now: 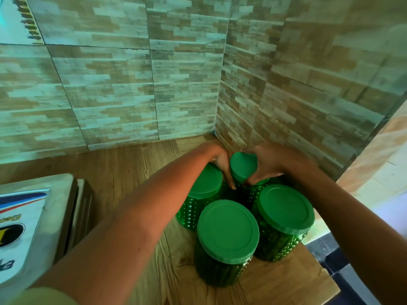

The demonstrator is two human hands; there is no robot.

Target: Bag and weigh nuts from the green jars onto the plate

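Left hand [221, 166]: fingers [230, 182] lie straight against the left side of the back jar [242, 190]. Right hand [273, 164]: fingers curl round the rim of its lid [243, 165]. The jar stands between both hands, upright, long axis vertical, lid up.

Expected handling: rigid; studded wall grips well; smooth lid may slip; heavy if full. Hold the body below the lid.

Other jars [228, 230] stand just nearer than the fingertips.

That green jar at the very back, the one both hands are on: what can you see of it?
The back jar stands upright on the wooden counter near the tiled corner, behind other green jars. Its smooth green lid is on; the body looks like see-through green glass or plastic covered in bumps. The left hand lies along its left side; the right hand curls round the lid.
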